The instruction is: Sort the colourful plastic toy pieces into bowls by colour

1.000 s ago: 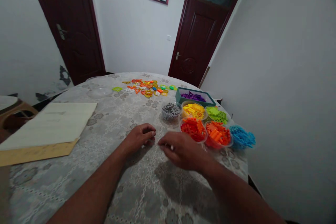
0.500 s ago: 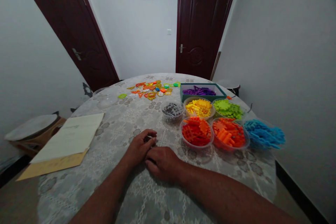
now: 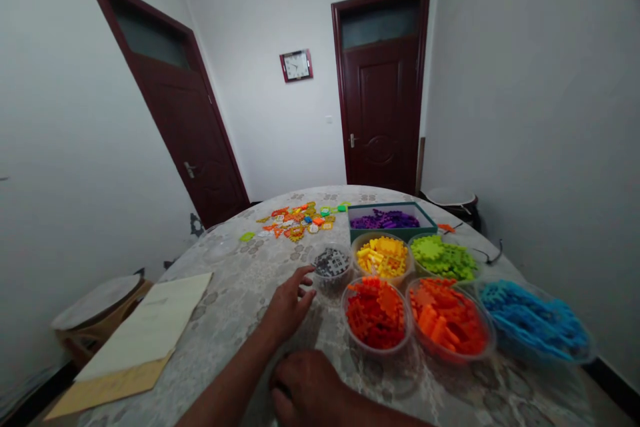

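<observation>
Grey pieces (image 3: 331, 261) in bowl (image 3: 336, 288) just ahead-right, holds left hand (image 3: 291, 307) half-open, empty, nearer than curled right hand (image 3: 307, 383), contents too hidden to tell.

Dim, cool, diffuse light fills the view, palest on the back wall (image 3: 260, 100) from about 11 to 12 o'clock and greyer toward 3 o'clock. The hands (image 3: 287, 307) are underexposed, the nearer one darkest and softly smeared toward 6 o'clock. Soft-edged shadows lie on the worktop (image 3: 240, 300). Faint highlights touch the clear bowl rims (image 3: 379, 351). Wide-angle stretching tilts the door (image 3: 175, 113) at 10 o'clock; a dark blur clouds the corner near 2 o'clock.
</observation>
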A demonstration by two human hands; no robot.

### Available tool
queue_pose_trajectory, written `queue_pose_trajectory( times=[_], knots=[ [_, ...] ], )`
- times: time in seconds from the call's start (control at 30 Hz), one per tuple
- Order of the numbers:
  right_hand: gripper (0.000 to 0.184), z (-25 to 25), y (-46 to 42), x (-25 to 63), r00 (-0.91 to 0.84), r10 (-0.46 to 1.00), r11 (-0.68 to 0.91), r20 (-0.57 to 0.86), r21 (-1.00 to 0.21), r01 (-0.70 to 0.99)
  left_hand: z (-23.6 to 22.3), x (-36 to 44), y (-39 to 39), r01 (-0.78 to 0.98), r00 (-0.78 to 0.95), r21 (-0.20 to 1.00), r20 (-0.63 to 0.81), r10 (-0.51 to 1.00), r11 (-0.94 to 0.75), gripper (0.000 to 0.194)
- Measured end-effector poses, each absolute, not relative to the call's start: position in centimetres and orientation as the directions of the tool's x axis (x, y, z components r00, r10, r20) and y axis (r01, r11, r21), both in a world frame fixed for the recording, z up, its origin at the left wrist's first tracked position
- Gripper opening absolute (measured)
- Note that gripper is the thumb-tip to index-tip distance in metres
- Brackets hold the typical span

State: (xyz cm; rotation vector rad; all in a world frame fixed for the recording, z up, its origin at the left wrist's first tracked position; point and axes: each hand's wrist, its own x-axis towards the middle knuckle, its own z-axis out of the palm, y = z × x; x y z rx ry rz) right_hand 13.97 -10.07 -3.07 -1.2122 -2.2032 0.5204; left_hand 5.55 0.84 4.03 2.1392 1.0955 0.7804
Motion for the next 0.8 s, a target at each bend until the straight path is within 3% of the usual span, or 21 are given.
queue_pose_trajectory(
  times=[0.23, 0.5, 0.8],
  knots=[
    [0.019, -2.9, -10.0, 14.0, -0.433, 0.851, 0.521, 0.298, -0.585, 0.622, 3.4, 7.8, 2.7, 0.599, 0.566, 0.550, 0.225, 0.794, -0.582, 0.026],
    [0.017, -2.5, -10.5, 14.3, -0.413, 0.860, 0.506, 0.300, -0.609, 0.611, 3.1, 8.8, 3.2, 0.769, 0.577, 0.221, 0.165, 0.800, -0.600, 0.022],
    [0.016, -2.3, -11.0, 14.6, -0.415, 0.855, 0.517, 0.311, -0.577, 0.632, 2.8, 5.8, 2.0, 0.732, 0.551, 0.345, 0.208, 0.809, -0.587, 0.029]
  ],
)
